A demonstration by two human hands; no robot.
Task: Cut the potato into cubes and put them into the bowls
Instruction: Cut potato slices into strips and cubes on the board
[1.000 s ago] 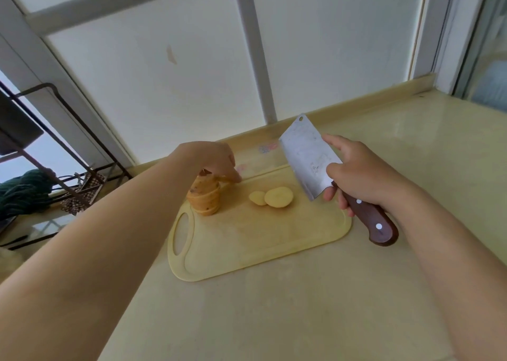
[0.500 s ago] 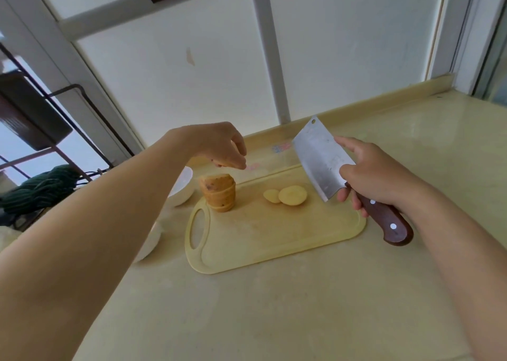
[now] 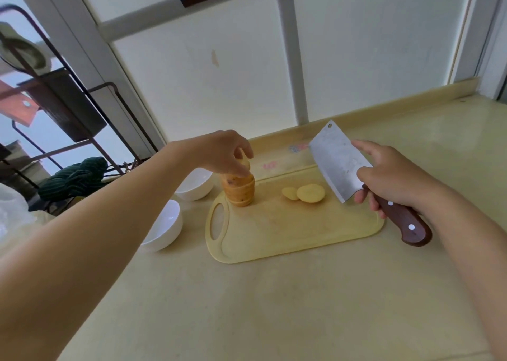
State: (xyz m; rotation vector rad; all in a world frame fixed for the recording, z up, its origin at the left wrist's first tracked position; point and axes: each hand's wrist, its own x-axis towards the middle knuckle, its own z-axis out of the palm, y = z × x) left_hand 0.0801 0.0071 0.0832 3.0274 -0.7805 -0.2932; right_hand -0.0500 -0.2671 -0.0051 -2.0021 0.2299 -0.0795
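Seen from the head camera, a pale yellow cutting board (image 3: 288, 231) lies on the cream counter (image 3: 274, 305) with its handle slot at the left end. Just behind that slot stands an upright stack of potato slices (image 3: 239, 191), skin still on. The left hand (image 3: 222, 152) reaches in above the stack with its fingers curled downward, the fingertips pinching the top slice (image 3: 245, 164). Two loose slices (image 3: 310, 193) lie flat near the middle of the board toward its far edge, the smaller one touching the larger. The right hand (image 3: 389, 174) is wrapped round the dark wooden handle of a cleaver (image 3: 338, 160), forefinger stretched along the back of the blade. The blade hangs tilted above the board's right end, clear of the potato, with a small hole in its far corner and two pale rivets showing on the handle; any maker's mark on the steel is too faint to read. Two white bowls (image 3: 196, 186) stand on the counter left of the board, the nearer one (image 3: 164, 224) partly behind the left forearm. Small pink and blue marks (image 3: 297, 148) on the counter's back strip are too blurred to read. A dark metal rack (image 3: 90, 108) and a green striped cloth (image 3: 74, 178) sit at the far left.
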